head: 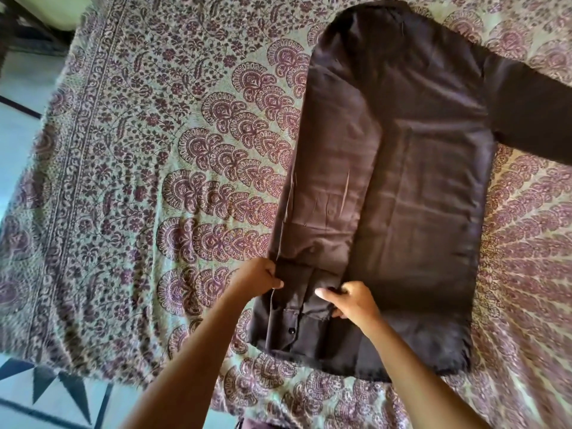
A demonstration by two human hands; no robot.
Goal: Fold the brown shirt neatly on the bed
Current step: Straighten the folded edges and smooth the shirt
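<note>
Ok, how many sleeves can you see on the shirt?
2. One sleeve lies folded down the shirt's left part, the left hand and right hand gripping its lower end; the other sleeve stretches right across the bed, its end out of frame.

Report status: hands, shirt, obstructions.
Left hand and right hand both pinching folded sleeve near hem. Shirt flat on bed, one side folded in, other sleeve spread out. No obstruction seen.

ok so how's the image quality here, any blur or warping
Head view: wide-angle warp bows the bedspread border; its left and bottom edges smear soft; the brown shirt mid-frame is sharper, with a mild sheen; light is even, no hard shadows.
</note>
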